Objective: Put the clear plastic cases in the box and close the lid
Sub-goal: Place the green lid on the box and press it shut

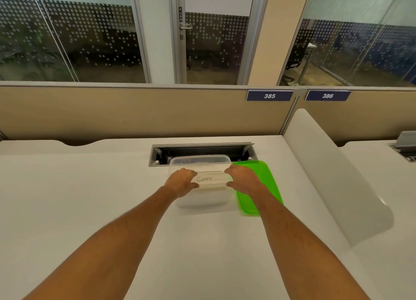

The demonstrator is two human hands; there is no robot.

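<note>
A translucent plastic box (200,160) stands open on the white desk, just in front of the cable slot. Its green lid (263,185) lies flat on the desk against the box's right side. I hold a stack of clear plastic cases (210,181), the front one labelled "GIRAFEE", over the box's front part. My left hand (181,181) grips the stack's left end and my right hand (242,179) grips its right end. How deep the cases sit in the box I cannot tell.
An open grey cable slot (202,150) is recessed in the white desk (90,198) right behind the box. A frosted white divider (333,176) rises on the right. A beige partition (135,113) with number plates 385 and 386 closes off the back.
</note>
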